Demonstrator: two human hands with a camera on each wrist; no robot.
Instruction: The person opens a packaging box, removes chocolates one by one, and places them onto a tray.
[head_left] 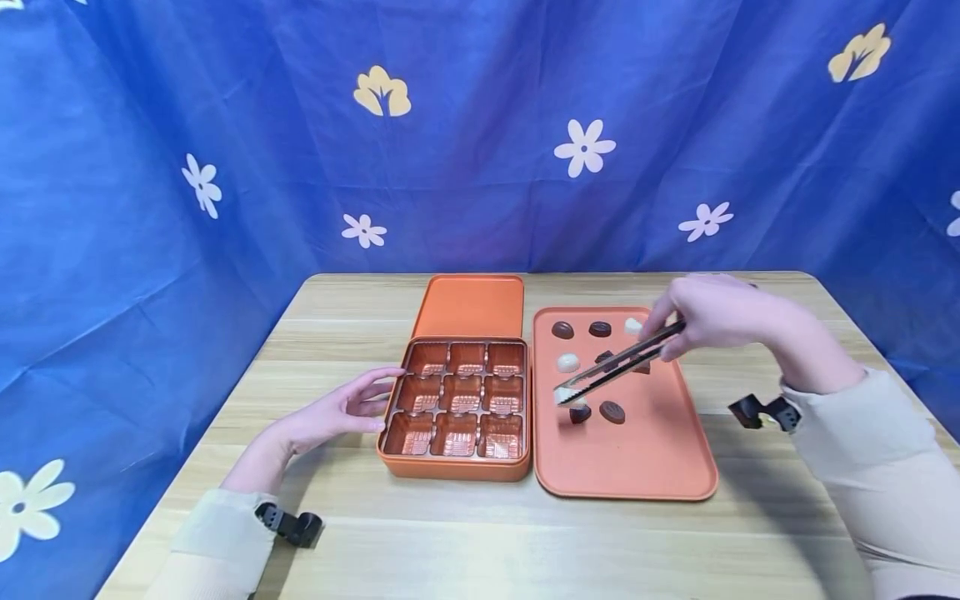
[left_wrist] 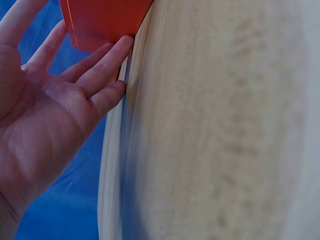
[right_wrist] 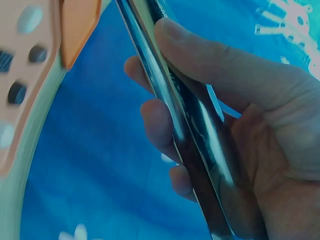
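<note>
My right hand (head_left: 705, 310) grips dark metal tongs (head_left: 621, 364), thumb on one side and curled fingers on the other in the right wrist view. The tongs' serrated tips are at a white chocolate (head_left: 568, 397) near the left edge of a salmon tray (head_left: 626, 471); whether they pinch it I cannot tell. My left hand (head_left: 341, 410) rests against the left side of an orange box (head_left: 454, 469), fingers extended. Inside the box is a brown divided insert (head_left: 459, 393) with several bare compartments. In the left wrist view, fingertips touch the box wall (left_wrist: 102, 25).
Dark and white chocolates stand in loose rows on the tray, among them an oval dark chocolate (head_left: 612, 412) and a white chocolate (head_left: 567, 362). Behind the box lies an orange lid (head_left: 471, 307). A blue flowered curtain (head_left: 480, 167) hangs behind the wooden table (head_left: 420, 542).
</note>
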